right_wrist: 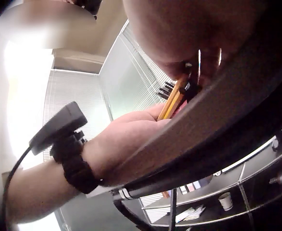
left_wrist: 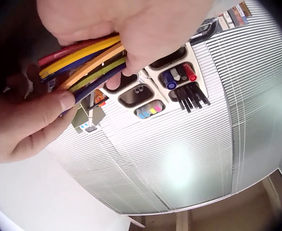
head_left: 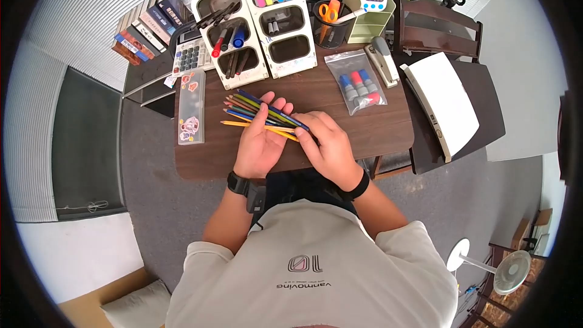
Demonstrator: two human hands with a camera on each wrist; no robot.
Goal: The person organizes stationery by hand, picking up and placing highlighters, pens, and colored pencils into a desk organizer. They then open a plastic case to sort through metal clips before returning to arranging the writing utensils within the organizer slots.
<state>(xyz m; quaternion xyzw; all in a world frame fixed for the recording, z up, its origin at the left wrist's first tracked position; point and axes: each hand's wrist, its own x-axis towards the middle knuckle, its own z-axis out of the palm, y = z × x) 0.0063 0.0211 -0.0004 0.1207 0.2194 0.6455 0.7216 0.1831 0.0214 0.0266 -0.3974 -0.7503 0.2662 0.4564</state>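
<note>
A loose bundle of colored pencils point(head_left: 267, 114) lies across my left hand point(head_left: 260, 149), palm turned up, with the thumb laid over them. Their sharpened tips point left and fan out slightly. My right hand point(head_left: 331, 149) pinches the other ends between thumb and fingers. In the left wrist view, red, yellow, orange, green and blue pencils point(left_wrist: 95, 60) run from the left hand to the right fingertips point(left_wrist: 66, 101). The right wrist view shows only a few yellow pencils point(right_wrist: 172, 106) between the hands, the others being hidden by the fingers.
On the brown desk point(head_left: 370, 130) stand white organizers point(head_left: 276, 64) with pens and markers. A sticker-covered case point(head_left: 191, 109) lies left; a bag of small bottles point(head_left: 357, 85) and a stapler point(head_left: 381, 61) lie right. A mesh pen cup point(head_left: 331, 33) with orange scissors stands behind.
</note>
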